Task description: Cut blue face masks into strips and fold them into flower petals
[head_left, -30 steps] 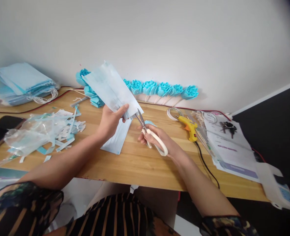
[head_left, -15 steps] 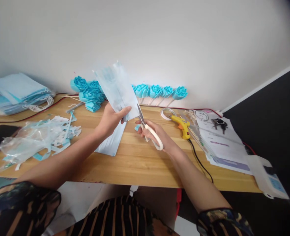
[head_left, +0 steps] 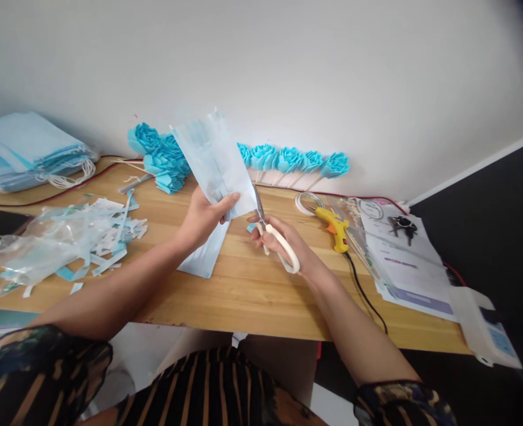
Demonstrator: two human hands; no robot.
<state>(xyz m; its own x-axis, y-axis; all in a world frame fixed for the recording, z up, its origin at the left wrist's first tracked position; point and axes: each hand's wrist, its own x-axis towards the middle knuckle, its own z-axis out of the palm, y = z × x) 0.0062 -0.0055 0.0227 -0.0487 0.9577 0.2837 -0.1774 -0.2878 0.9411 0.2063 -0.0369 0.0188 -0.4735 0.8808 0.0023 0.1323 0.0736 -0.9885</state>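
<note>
My left hand (head_left: 206, 216) pinches the lower part of a pale blue mask sheet (head_left: 215, 157), thumb on its front, and holds it raised above the table. My right hand (head_left: 283, 239) grips white-handled scissors (head_left: 286, 248), whose blades point up at the sheet's lower right edge. A small blue scrap (head_left: 251, 227) shows by the right fingers. Another pale blue piece (head_left: 206, 254) lies on the wooden table below, partly covered by my left hand.
Blue fabric flowers (head_left: 288, 160) line the wall, with more bunched (head_left: 166, 168) at left. Masks (head_left: 35, 142) are stacked far left, near plastic and scraps (head_left: 66, 239) and a phone (head_left: 4, 228). Rightward lie a yellow glue gun (head_left: 336, 229), papers (head_left: 407, 254) and keys (head_left: 403, 225).
The view has shifted slightly, so most things sit a little differently in the picture. Both hands keep nearly the same pose, with the scissors still at the sheet's edge.
</note>
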